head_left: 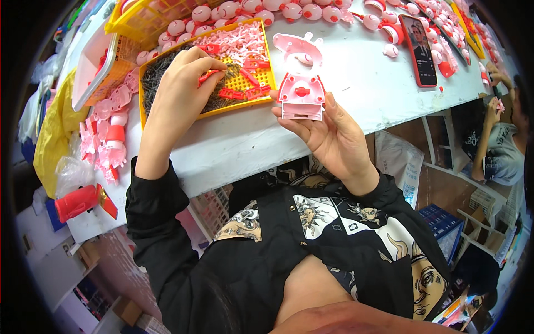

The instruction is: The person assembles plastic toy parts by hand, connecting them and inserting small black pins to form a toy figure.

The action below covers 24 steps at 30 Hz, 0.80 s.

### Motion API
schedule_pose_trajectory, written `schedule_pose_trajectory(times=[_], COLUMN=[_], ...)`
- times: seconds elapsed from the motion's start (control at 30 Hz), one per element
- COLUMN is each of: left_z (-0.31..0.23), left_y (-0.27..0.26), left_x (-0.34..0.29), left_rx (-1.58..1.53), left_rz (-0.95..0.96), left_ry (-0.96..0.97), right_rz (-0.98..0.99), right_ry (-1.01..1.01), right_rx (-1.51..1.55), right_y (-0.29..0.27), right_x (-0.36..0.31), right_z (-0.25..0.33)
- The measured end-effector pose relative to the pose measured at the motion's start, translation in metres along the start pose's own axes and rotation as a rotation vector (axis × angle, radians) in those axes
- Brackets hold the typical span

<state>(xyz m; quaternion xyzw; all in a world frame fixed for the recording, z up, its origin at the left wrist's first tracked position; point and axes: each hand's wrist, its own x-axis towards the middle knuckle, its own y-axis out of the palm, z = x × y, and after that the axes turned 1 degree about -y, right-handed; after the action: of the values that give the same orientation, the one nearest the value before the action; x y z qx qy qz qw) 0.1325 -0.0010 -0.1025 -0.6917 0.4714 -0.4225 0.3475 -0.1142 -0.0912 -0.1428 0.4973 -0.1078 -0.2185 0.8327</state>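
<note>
My left hand reaches over the yellow tray, its thumb and fingers pinching a red plastic part. Below it in the tray lies a heap of small dark metal pieces, too fine to name surely. The tray also holds small pink plastic parts and several red clip-like pieces. My right hand grips a pink toy shell by its lower edges, inner side up, with a red piece at its middle. Just beyond the shell lies a pink animal-shaped plastic piece on the white table.
Round white-and-pink parts line the table's far side, beside a yellow basket. A phone in a red case lies at the right. Pink parts and a red bottle-like object are at the left. Another person sits far right.
</note>
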Motion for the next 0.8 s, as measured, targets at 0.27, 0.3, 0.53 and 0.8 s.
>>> schedule_pose_trajectory(times=[0.27, 0.3, 0.53, 0.8], left_z=[0.0, 0.002, 0.004, 0.012], left_y=[0.005, 0.005, 0.019, 0.028], left_x=[0.012, 0.016, 0.031, 0.037], left_rx=[0.023, 0.025, 0.042, 0.049], left_rz=[-0.008, -0.021, -0.092, -0.112], left_ry=[0.03, 0.036, 0.143, 0.172], right_rz=[-0.001, -0.004, -0.006, -0.003], right_ry=[-0.004, 0.002, 0.006, -0.01], right_rx=[-0.011, -0.016, -0.032, 0.004], right_y=[-0.003, -0.003, -0.001, -0.002], right_x=[0.001, 0.001, 0.0, -0.001], right_z=[0.0, 0.0, 0.0, 0.0])
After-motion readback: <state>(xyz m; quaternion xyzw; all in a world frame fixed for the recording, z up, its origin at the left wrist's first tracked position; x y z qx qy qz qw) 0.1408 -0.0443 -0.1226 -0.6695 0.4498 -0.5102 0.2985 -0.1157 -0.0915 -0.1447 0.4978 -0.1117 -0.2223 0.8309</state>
